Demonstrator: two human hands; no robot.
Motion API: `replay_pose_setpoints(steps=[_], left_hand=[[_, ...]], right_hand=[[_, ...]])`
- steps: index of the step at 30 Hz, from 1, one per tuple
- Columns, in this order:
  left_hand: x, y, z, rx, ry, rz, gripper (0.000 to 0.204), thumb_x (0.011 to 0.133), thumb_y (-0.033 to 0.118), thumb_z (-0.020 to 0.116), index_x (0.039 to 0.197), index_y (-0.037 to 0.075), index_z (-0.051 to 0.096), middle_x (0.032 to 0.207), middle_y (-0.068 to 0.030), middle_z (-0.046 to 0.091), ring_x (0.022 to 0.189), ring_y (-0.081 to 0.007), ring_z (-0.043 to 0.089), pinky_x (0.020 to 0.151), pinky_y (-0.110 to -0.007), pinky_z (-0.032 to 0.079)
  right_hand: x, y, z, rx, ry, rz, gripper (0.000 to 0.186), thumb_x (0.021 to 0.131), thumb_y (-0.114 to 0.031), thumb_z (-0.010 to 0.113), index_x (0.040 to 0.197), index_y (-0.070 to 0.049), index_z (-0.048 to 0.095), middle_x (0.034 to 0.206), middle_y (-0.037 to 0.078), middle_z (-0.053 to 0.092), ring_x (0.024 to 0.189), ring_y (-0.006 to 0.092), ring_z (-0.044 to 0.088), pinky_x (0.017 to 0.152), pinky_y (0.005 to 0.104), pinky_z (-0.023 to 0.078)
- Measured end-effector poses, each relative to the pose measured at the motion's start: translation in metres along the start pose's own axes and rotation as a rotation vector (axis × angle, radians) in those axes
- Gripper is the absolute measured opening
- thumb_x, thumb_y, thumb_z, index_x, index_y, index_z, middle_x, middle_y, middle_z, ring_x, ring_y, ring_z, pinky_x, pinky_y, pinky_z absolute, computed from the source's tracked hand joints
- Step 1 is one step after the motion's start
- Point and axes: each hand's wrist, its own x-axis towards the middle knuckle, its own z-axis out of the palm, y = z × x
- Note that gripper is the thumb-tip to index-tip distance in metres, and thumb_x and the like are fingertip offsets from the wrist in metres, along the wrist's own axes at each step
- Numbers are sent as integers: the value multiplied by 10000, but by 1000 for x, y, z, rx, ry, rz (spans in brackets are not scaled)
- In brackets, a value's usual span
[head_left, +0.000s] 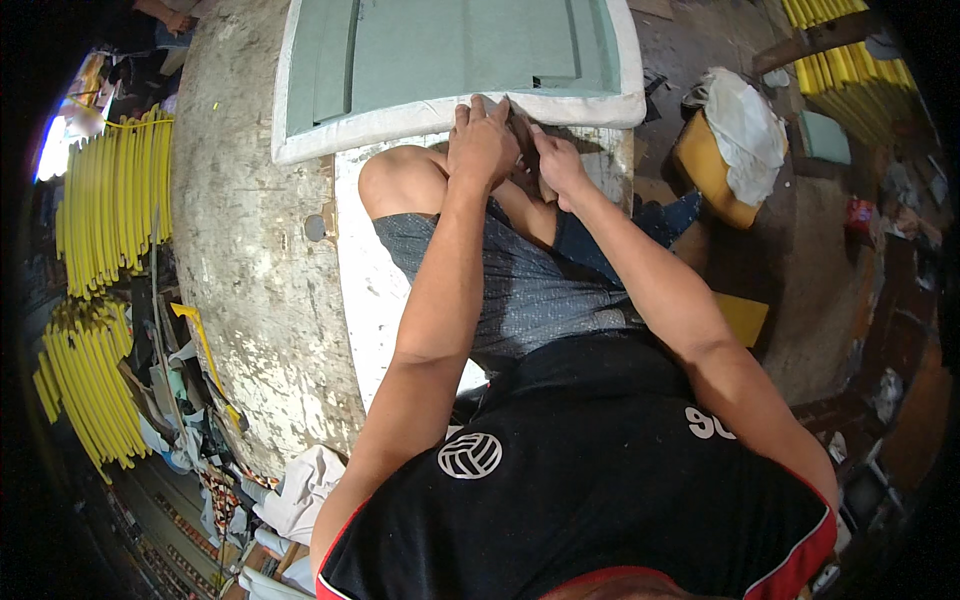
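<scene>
Two bare hands meet at the near edge of a green panel [460, 50], which lies beyond the bent knee [400, 180]. Extended fingers of the left hand [485, 145] rest on its white border [390, 122]; the right hand [562, 168] curls just beside them, below that edge. Shadow hides the undersides, so I cannot tell what either hand pinches. Little room separates hands and knee; leftward, a worn board [260, 250] stretches wide past the panel's left edge.
</scene>
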Motion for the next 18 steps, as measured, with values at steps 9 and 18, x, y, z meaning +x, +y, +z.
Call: replay_pose_setpoints(steps=[9, 18], left_hand=[[0, 6, -6, -60, -35, -17, 559, 948, 184, 489, 1496, 73, 506, 1524, -336, 437, 1411, -522, 417, 1227, -503, 309], [3, 0, 6, -10, 18, 21, 576, 944, 197, 502, 1503, 57, 497, 1464, -365, 488, 1418, -500, 419, 1229, -508, 292]], right_hand=[[2, 9, 0, 73, -4, -15, 562, 1058, -429, 499, 1214, 80, 676, 1147, 224, 726, 1059, 265, 651, 925, 376, 485], [2, 3, 3, 147, 0, 43, 451, 1082, -406, 528, 1097, 7, 712, 999, 75, 713, 839, 158, 633, 747, 307, 512]])
